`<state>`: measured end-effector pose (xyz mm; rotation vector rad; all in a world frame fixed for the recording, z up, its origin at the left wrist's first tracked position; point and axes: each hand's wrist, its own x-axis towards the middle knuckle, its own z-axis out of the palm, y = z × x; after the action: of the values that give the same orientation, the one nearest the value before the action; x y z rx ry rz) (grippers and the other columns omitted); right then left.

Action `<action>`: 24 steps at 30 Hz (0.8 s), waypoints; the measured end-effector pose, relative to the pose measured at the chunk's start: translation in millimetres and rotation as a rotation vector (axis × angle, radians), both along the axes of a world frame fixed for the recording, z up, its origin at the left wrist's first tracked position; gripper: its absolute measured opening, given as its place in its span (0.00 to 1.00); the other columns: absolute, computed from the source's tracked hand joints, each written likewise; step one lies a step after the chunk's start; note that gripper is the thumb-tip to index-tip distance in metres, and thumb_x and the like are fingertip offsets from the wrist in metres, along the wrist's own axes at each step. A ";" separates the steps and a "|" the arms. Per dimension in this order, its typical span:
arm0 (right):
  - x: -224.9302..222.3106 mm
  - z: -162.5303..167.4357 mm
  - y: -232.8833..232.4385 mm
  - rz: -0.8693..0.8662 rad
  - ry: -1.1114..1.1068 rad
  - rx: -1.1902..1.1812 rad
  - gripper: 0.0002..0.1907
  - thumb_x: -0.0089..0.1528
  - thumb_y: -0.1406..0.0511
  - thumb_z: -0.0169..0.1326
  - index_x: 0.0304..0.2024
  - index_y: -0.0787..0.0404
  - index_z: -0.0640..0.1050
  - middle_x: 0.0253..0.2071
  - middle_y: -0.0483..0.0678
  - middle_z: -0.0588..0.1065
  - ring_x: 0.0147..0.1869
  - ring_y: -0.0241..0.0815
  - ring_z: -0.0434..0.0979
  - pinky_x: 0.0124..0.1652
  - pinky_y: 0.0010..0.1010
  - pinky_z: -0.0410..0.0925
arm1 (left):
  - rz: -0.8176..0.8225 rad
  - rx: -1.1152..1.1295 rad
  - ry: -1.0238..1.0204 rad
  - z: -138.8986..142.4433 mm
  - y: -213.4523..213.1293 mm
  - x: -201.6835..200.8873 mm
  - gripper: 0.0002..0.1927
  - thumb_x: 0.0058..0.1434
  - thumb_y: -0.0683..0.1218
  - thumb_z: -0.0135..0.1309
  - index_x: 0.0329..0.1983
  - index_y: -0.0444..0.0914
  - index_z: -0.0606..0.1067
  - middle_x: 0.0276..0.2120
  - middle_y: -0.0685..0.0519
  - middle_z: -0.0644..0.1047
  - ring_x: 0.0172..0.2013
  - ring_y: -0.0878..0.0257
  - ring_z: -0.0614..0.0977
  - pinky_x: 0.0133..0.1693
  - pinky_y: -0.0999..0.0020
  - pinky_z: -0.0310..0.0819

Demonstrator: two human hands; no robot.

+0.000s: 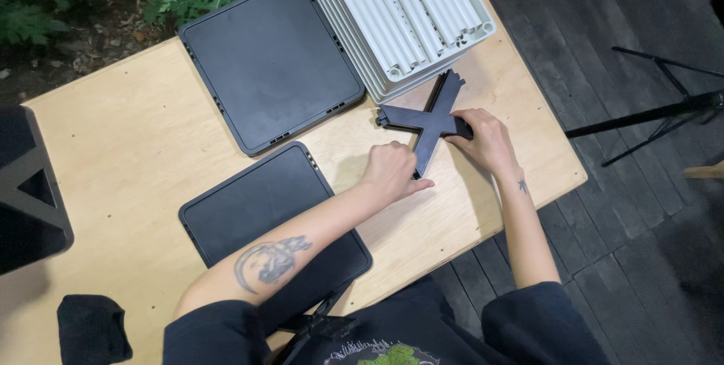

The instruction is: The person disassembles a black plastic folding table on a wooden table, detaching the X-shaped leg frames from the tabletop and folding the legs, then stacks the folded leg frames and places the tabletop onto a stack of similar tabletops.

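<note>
Pale plywood bench (136,146) outdoors, dark decking to the right, green leaves at the top left. Both hands work on a black X-shaped cross brace (430,118) lying flat on the bench near its right edge, just in front of a stack of white ribbed panels (400,18); the brace's upper arm tip touches or nearly touches the stack's front edge. Left hand (392,173) sits at the lower arm of the brace, fingers curled under into a loose fist, thumb side pressed against the black arm; whether the fingers actually grip it cannot be told. Right hand (483,139) lies on the right arm of the brace, fingers wrapped over it, grasping it. Left forearm, with a tattoo, crosses over a dark grey flat tray panel (249,210) near the body. A second dark grey panel (271,59) lies further back, beside the white stack. Black folded cloth (92,329) at the bench's near left corner. Black tripod legs (656,112) stand on the decking, well apart.
</note>
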<state>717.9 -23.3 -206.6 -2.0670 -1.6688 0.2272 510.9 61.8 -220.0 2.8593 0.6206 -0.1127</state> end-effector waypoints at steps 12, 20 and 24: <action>11.0 -0.3 3.2 0.054 -0.038 -0.022 0.23 0.49 0.64 0.71 0.46 0.64 0.81 0.44 0.55 0.80 0.50 0.57 0.79 0.51 0.42 0.71 | 0.087 -0.120 -0.079 -43.3 -7.1 52.2 0.25 0.51 0.65 0.64 0.24 0.38 0.81 0.21 0.49 0.80 0.26 0.56 0.84 0.28 0.62 0.77; 0.3 46.6 -47.0 0.051 -0.019 0.109 0.31 0.51 0.57 0.72 0.53 0.64 0.80 0.51 0.53 0.80 0.56 0.50 0.79 0.56 0.40 0.72 | 0.037 -0.280 -0.210 32.9 33.1 -92.3 0.25 0.63 0.60 0.56 0.29 0.33 0.79 0.22 0.44 0.79 0.28 0.45 0.82 0.32 0.53 0.76; -57.6 39.1 -49.0 0.432 0.331 0.002 0.27 0.52 0.54 0.69 0.50 0.59 0.82 0.50 0.47 0.82 0.55 0.39 0.82 0.55 0.34 0.75 | 0.411 -0.432 -0.354 41.8 27.3 -220.7 0.08 0.62 0.48 0.57 0.35 0.39 0.81 0.26 0.49 0.82 0.29 0.51 0.84 0.32 0.57 0.77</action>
<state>660.3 -72.3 -167.5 -1.5388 -1.8713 0.6667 290.2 89.1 -178.2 2.2138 0.9508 0.2834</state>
